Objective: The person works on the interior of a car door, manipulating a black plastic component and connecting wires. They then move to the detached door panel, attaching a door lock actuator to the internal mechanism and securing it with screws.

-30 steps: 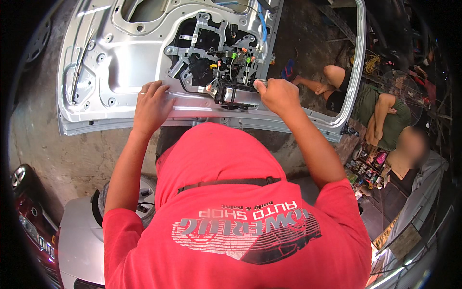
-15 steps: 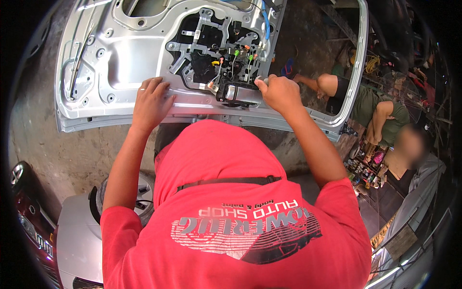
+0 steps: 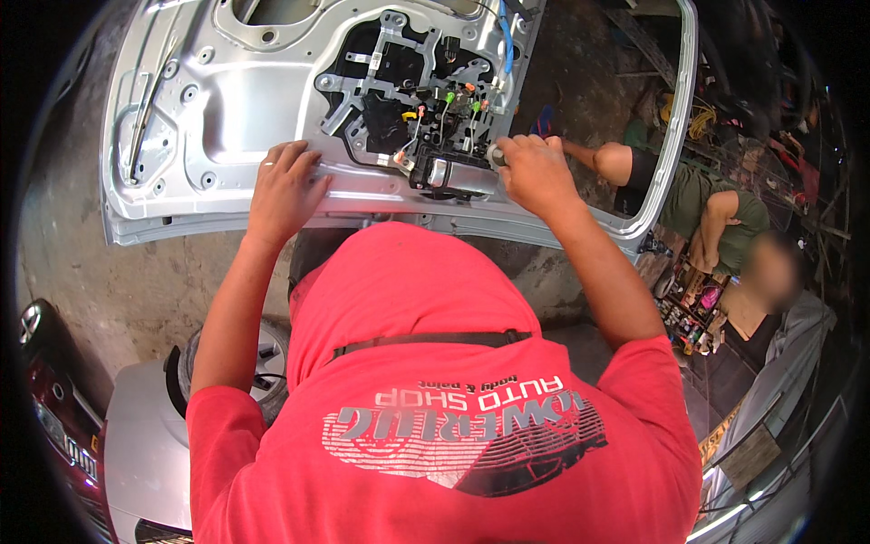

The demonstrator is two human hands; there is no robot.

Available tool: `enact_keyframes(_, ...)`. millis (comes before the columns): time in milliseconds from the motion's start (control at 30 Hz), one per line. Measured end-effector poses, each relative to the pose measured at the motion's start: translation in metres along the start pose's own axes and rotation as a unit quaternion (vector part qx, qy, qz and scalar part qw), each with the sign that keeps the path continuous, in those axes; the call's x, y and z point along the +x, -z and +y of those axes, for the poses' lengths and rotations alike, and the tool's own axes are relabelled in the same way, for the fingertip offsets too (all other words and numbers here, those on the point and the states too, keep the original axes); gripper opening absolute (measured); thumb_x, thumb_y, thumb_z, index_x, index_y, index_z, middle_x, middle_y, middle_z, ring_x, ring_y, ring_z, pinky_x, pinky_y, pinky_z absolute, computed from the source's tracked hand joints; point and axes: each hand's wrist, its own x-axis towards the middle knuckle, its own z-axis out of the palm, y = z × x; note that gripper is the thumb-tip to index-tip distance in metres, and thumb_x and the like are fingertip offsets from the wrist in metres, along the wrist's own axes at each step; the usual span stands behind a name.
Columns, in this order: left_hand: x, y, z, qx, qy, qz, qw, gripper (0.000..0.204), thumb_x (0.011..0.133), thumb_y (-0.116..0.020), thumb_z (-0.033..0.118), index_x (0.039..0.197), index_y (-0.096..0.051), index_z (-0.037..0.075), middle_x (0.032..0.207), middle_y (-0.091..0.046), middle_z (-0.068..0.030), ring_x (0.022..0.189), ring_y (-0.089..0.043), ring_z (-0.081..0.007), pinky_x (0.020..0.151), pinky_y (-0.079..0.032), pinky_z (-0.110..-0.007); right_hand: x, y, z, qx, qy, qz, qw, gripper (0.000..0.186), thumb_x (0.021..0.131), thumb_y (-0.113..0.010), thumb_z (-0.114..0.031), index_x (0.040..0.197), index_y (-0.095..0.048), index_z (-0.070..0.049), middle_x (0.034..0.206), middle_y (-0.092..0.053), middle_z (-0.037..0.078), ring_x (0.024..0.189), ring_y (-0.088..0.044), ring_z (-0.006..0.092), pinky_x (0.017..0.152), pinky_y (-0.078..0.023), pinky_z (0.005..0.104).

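A silver vehicle door panel [image 3: 249, 127] lies before me, with a black-and-metal latch mechanism [image 3: 439, 136] in its opening. Orange, green and yellow clips dot the mechanism's thin rods, and a shiny metal block [image 3: 450, 174] sits at its near side. My left hand [image 3: 288, 186] rests on the panel's near edge, fingers apart, holding nothing. To the right of the block, my right hand [image 3: 536, 174] has its fingers closed on a small grey rounded piece [image 3: 496, 155]. The fingers cover most of that piece, so its kind is unclear.
Blue tubing [image 3: 505, 41] runs along the panel's upper right, beside the window frame [image 3: 681, 118]. Another person [image 3: 716, 213] sits to the right, near a tray of small items [image 3: 693, 313]. A silver car part [image 3: 149, 444] and a wheel [image 3: 265, 363] are at lower left.
My right hand has turned slightly, its fingers more curled over the grey piece, which now shows more. The left hand stays put.
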Motion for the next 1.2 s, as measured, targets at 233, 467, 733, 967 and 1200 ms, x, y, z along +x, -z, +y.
enact_keyframes(233,0.001,0.000,0.001,-0.009,-0.003,0.018,1.000,0.040,0.089,-0.081,0.024,0.123,-0.074,0.004,0.136,-0.067,-0.0148,0.132,-0.058,-0.0366,0.112,-0.048,-0.047,0.019,0.008,-0.011,0.088,-0.196,-0.150,0.965,0.042,0.098,-0.071,-0.041,0.110,-0.074,0.000,0.099,-0.078,0.020,0.098,-0.074,0.0430,0.086,-0.049,0.0578)
enact_keyframes(467,-0.001,0.001,-0.001,-0.019,-0.008,0.010,1.000,0.041,0.093,-0.079,0.026,0.127,-0.072,0.005,0.139,-0.065,-0.0156,0.133,-0.056,-0.0379,0.112,-0.047,-0.048,0.005,-0.009,-0.001,-0.002,0.019,0.087,0.996,0.039,0.098,-0.070,-0.039,0.112,-0.075,-0.003,0.101,-0.078,0.021,0.095,-0.074,0.0436,0.088,-0.048,0.0565)
enact_keyframes(733,0.002,-0.001,-0.002,-0.017,-0.011,0.012,1.000,0.041,0.092,-0.080,0.025,0.127,-0.072,0.005,0.138,-0.065,-0.0154,0.132,-0.057,-0.0376,0.112,-0.047,-0.048,0.027,0.018,-0.013,0.016,-0.172,-0.244,0.954,0.037,0.097,-0.071,-0.035,0.120,-0.072,-0.007,0.105,-0.075,0.011,0.107,-0.068,0.0316,0.099,-0.042,0.0527)
enact_keyframes(967,0.000,0.000,-0.003,-0.013,-0.008,0.011,1.000,0.041,0.092,-0.080,0.026,0.127,-0.072,0.005,0.138,-0.065,-0.0152,0.133,-0.057,-0.0368,0.112,-0.047,-0.048,0.006,-0.007,0.001,-0.103,0.043,0.067,0.991,0.034,0.097,-0.070,-0.036,0.116,-0.072,-0.008,0.105,-0.075,0.011,0.107,-0.067,0.0312,0.103,-0.042,0.0545)
enact_keyframes(1200,0.000,0.000,-0.003,-0.014,-0.012,0.016,1.000,0.041,0.092,-0.080,0.025,0.126,-0.072,0.005,0.137,-0.065,-0.0150,0.132,-0.057,-0.0370,0.112,-0.047,-0.048,0.021,0.005,-0.009,0.017,-0.161,-0.219,0.962,0.033,0.098,-0.070,-0.034,0.117,-0.071,-0.007,0.108,-0.073,0.013,0.112,-0.066,0.0346,0.105,-0.041,0.0625)
